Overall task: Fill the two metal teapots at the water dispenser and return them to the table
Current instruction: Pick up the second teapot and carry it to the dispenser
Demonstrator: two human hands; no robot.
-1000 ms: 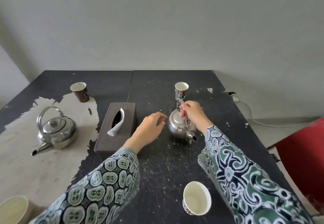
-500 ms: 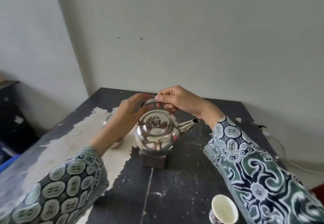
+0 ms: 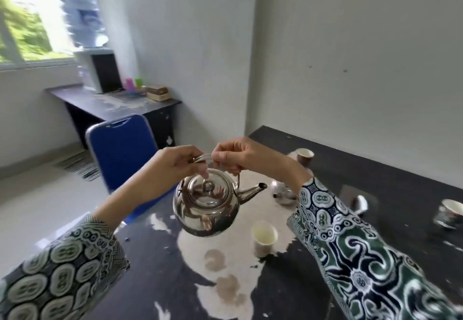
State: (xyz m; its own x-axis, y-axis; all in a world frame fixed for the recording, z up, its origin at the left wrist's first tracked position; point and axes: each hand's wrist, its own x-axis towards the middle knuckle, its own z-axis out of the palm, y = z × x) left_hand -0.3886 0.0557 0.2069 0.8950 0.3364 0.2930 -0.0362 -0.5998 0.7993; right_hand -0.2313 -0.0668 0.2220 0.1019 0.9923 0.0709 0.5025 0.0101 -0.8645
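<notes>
A shiny metal teapot (image 3: 205, 207) hangs in the air above the dark worn table (image 3: 400, 169), spout pointing right. My left hand (image 3: 172, 167) and my right hand (image 3: 240, 155) both grip its wire handle from either side. A second metal teapot (image 3: 281, 190) stands on the table behind my right forearm, partly hidden. The water dispenser (image 3: 95, 66) with its blue bottle stands far off at the left on a dark side desk (image 3: 110, 104) by the window.
A blue chair (image 3: 122, 149) stands between the table and the side desk. Paper cups sit on the table: one below the teapot (image 3: 264, 238), one at the back (image 3: 304, 155), one at the right edge (image 3: 451, 213). Light floor lies to the left.
The teapot has been lifted off the table, my left hand joining the right on its handle. My view has swung left, bringing the dispenser, side desk and blue chair into sight.
</notes>
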